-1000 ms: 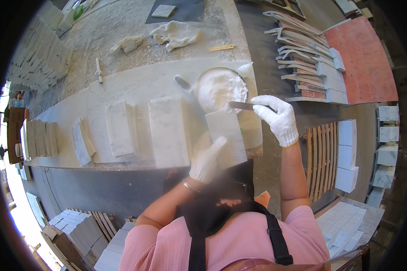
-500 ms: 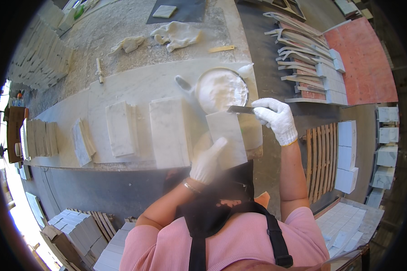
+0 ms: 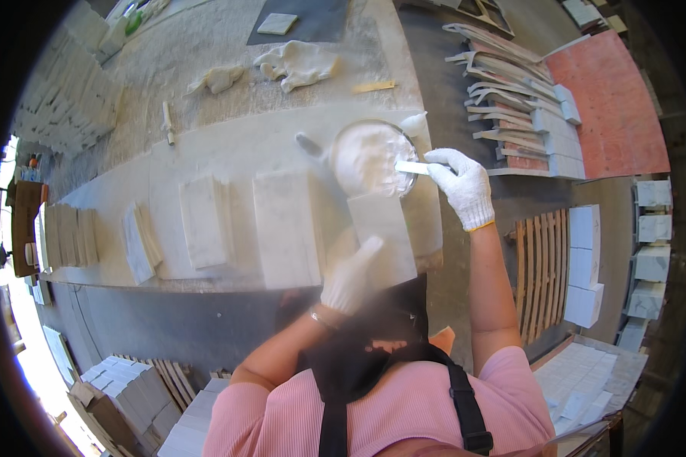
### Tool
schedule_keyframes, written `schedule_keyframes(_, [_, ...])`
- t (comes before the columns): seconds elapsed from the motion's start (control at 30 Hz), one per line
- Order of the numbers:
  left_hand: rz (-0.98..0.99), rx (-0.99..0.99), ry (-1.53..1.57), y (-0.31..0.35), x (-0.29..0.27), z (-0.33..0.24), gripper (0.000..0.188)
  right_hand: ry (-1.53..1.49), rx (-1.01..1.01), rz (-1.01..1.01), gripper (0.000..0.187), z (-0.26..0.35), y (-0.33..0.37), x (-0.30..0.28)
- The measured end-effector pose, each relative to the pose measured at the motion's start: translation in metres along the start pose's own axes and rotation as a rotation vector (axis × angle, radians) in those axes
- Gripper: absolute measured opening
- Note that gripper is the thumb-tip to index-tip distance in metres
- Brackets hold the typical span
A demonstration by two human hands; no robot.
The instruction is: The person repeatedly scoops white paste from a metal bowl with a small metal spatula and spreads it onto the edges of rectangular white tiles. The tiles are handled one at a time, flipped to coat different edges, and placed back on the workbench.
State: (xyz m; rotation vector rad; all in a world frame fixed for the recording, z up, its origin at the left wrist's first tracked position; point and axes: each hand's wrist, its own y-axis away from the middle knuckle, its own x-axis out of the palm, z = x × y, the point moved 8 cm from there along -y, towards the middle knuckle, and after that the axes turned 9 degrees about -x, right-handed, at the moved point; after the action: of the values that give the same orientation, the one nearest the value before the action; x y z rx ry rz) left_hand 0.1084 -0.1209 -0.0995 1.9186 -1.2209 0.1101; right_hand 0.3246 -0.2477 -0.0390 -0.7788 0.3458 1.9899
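My left hand (image 3: 351, 278), in a white knit glove, grips a pale rectangular marble tile (image 3: 385, 228) at the table's front edge, thumb on its face and the other fingers hidden or blurred. Just beyond the tile stands a round bowl of white paste (image 3: 370, 156). My right hand (image 3: 463, 186), gloved too, is closed round a putty knife (image 3: 414, 167). The knife's tip reaches into the paste at the bowl's right side, and white paste coats its blade.
Left of the tile stand stacks of marble tiles (image 3: 286, 228) along the front edge. Crumpled gloves (image 3: 301, 63), a yellowish strip (image 3: 373, 87) and a small white tube-like stick (image 3: 168, 123) lie farther back. Slatted pallets (image 3: 541, 274) and white blocks (image 3: 583, 266) stand on the floor at right.
My right hand has shifted slightly toward me, and the knife has swung from above the tile's far edge into the paste. Its dark blade now looks white. The left hand stays nearly still.
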Motion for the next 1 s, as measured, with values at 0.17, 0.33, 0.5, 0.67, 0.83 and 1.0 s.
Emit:
schedule_keyframes(0.17, [-0.011,0.009,0.023,-0.002,0.000,0.001,0.038,-0.091,0.072,0.040,0.027,-0.018,-0.018,0.008])
schedule_keyframes(0.33, [-0.019,0.000,-0.026,-0.004,-0.004,0.007,0.038,-0.113,0.067,-0.079,0.042,-0.052,-0.060,-0.003])
schedule_keyframes(0.5, [-0.031,-0.025,-0.056,-0.006,-0.007,0.010,0.038,-0.407,0.086,0.160,0.048,-0.064,-0.089,0.037])
schedule_keyframes(0.67, [-0.036,0.006,-0.062,-0.004,-0.006,0.007,0.038,-0.333,0.045,-0.017,0.034,-0.032,-0.068,-0.005])
schedule_keyframes(0.83, [0.007,0.003,0.019,-0.004,-0.002,0.006,0.038,-0.442,0.036,0.055,0.043,0.006,-0.001,-0.031])
schedule_keyframes(1.0, [0.020,-0.011,0.030,-0.004,-0.001,0.005,0.036,-0.331,0.078,0.164,0.044,0.015,0.039,-0.022])
